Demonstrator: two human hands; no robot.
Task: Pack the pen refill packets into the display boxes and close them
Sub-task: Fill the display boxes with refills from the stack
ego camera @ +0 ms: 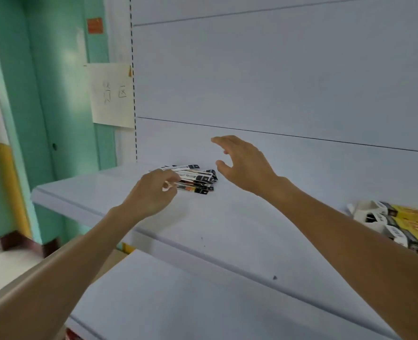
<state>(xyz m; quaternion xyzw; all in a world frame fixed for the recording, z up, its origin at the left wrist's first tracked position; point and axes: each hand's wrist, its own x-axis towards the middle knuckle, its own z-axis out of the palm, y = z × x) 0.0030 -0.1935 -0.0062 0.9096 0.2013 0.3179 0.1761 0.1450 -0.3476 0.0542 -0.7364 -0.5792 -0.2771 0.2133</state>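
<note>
A small pile of pen refill packets (pixel 198 177), black and white with orange bits, lies on the white shelf (pixel 227 217) near its back left. My left hand (pixel 151 192) rests at the pile's left end, fingers curled onto the packets' ends. Just right of the pile and a little above the shelf, my right hand (pixel 242 163) hovers with fingers spread and nothing in it. Yellow and black display boxes (pixel 399 227) lie at the shelf's right edge, some with white flaps open.
A white back panel (pixel 276 82) rises behind the shelf. A second white shelf (pixel 178 303) juts out below. To the left are a teal wall (pixel 55 94) with a paper notice (pixel 112 94) and the floor.
</note>
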